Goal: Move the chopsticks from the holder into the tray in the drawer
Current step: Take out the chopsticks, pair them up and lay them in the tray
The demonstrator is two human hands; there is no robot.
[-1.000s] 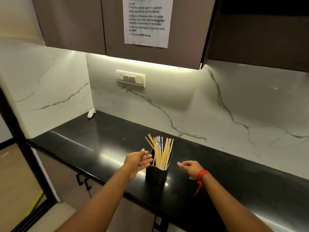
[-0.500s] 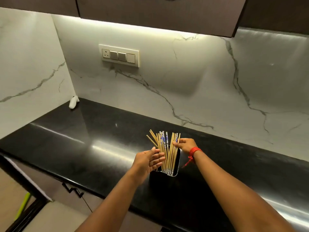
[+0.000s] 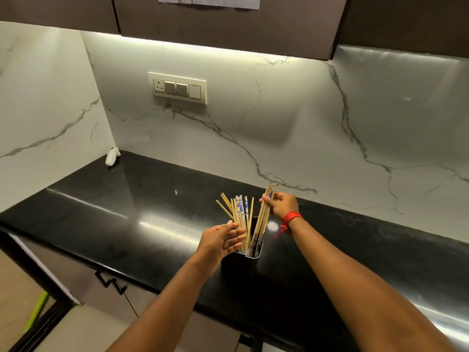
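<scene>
Bamboo chopsticks (image 3: 264,217) pinched in a bunch by right hand (image 3: 281,205), tips below the grip inside the holder (image 3: 241,262). Left hand (image 3: 223,240) open, touching the rest. Loose pinch could drop some, or tip it.

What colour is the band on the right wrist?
Red wristband, clearest in the head view.

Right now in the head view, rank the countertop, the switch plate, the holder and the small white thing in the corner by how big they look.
1. Countertop, by far the largest.
2. Switch plate.
3. Holder; partly hidden by the left hand, and nearer the camera, so its order against the switch plate is unsure.
4. White thing, smallest, though farthest away.
</scene>
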